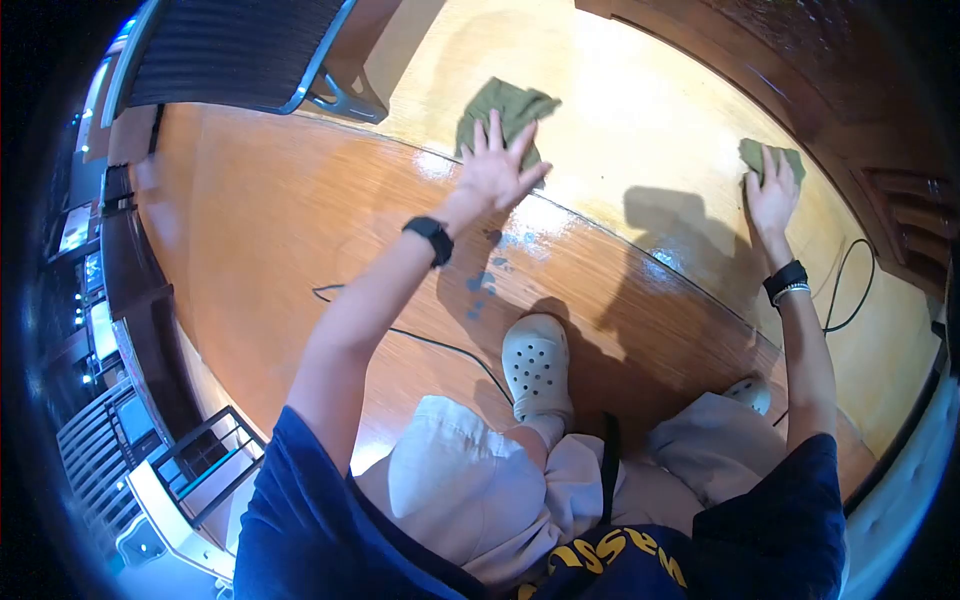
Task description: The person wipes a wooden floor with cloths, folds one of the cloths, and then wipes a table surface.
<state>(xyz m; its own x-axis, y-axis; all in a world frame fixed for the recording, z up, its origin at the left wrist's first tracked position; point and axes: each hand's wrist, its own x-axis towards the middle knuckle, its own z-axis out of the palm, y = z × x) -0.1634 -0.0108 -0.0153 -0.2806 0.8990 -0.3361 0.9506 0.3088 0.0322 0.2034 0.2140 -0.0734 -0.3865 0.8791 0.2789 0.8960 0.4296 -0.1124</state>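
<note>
My left hand [490, 172] presses flat on a crumpled olive-green cloth [505, 98] with its fingers spread. The cloth lies on the pale yellowish part of the floor [630, 110], by the seam with the orange-brown wood flooring [270, 220]. Further right, my right hand [772, 200] rests with its fingers stretched over a second green cloth [762, 152], near the base of dark wooden furniture. Part of each cloth is hidden under the hand. Wet, shiny spots [482, 283] show on the wood below my left hand.
A dark ribbed chair [225, 55] stands at the upper left. Dark wooden furniture [850, 110] borders the right side. Thin black cables [450, 347] run over the floor. My light clog [535, 362] is planted between my arms. A dark-framed rack [215, 465] stands at lower left.
</note>
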